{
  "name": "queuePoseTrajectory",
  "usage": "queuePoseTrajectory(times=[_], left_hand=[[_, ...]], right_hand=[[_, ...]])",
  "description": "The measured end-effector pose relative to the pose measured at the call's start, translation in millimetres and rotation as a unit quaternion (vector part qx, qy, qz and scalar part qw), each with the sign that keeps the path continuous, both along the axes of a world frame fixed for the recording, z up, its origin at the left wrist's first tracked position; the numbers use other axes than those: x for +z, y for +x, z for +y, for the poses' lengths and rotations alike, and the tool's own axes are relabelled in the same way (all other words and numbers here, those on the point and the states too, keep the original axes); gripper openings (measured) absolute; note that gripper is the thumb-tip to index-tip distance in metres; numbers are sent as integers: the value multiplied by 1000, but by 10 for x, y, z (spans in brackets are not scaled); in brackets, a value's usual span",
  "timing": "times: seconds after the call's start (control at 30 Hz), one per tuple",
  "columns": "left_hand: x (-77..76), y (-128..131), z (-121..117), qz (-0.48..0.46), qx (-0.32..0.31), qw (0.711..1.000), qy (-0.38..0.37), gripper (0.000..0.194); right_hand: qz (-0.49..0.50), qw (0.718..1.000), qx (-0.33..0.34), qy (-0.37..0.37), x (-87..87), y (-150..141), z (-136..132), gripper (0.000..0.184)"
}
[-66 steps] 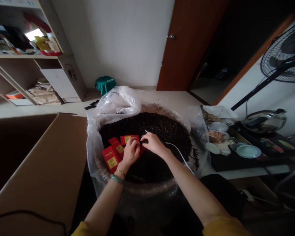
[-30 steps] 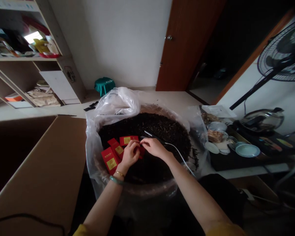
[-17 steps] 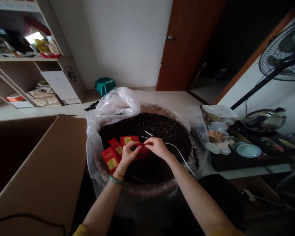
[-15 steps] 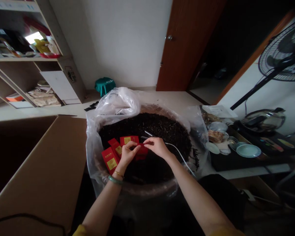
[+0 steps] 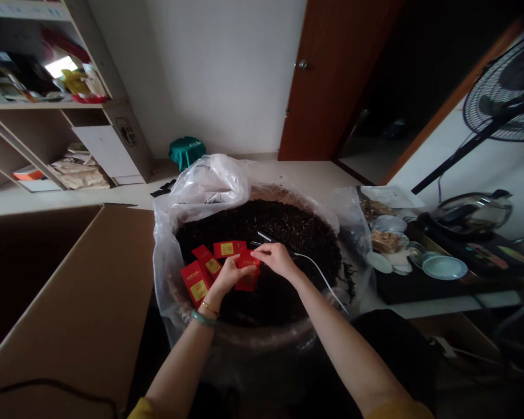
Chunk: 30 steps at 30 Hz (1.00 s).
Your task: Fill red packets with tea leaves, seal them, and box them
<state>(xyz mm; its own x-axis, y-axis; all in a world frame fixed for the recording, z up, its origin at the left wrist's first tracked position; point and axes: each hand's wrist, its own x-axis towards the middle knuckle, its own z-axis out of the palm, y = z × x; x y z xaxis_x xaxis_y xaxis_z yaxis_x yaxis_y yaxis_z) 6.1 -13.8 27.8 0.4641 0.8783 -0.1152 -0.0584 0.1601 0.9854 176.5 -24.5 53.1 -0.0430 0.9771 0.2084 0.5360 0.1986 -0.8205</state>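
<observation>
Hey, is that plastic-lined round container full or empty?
Not empty: dark loose leaves spread across the container, and red packets lie on them. Whether it's full, I can't tell; the leaves' depth is hidden.

You are in what looks like a small workroom, home or shop unclear: around you are 1 plastic-lined tub (image 5: 266, 336) of dark leafy bits (image 5: 288, 227), red packets (image 5: 247, 283), 1 open cardboard box (image 5: 82, 302), cluttered shelves (image 5: 133, 154), 1 standing fan (image 5: 502, 119) and 1 surface (image 5: 406, 291) with dishes (image 5: 445, 268).
</observation>
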Motion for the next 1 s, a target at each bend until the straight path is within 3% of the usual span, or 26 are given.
queuePoseTrajectory(times=[0.07,0.17,0.3,0.4,0.5,0.63,0.73,0.8,0.87,1.0], left_hand=[[-15,-1,11,-15,22,999,-19,47],[-38,-6,30,-32,38,998,-23,44],[-61,-8,38,-47,27,998,-35,45],[-46,-8,31,-49,19,998,-28,47],[-1,-7,17,-41,30,998,-22,45],[45,-1,10,-36,56,997,-28,42],[48,7,12,-35,58,997,-34,42],[49,12,11,-38,48,997,-36,42],[58,13,5,-42,39,998,-25,44],[81,9,-9,-42,39,998,-4,41]], right_hand=[[-46,997,-62,28,-61,96,88,26],[-214,965,-153,20,-190,233,225,31],[-388,910,-132,-69,-366,251,316,56],[-428,895,-103,-67,-439,206,338,49],[-394,909,-111,-80,-417,257,365,37],[-201,970,-118,-66,-207,491,364,43],[-51,995,-9,-86,37,589,284,47],[-41,991,71,-107,188,540,208,50],[-72,985,109,-110,299,417,141,52],[-122,984,101,-83,387,154,70,37]])
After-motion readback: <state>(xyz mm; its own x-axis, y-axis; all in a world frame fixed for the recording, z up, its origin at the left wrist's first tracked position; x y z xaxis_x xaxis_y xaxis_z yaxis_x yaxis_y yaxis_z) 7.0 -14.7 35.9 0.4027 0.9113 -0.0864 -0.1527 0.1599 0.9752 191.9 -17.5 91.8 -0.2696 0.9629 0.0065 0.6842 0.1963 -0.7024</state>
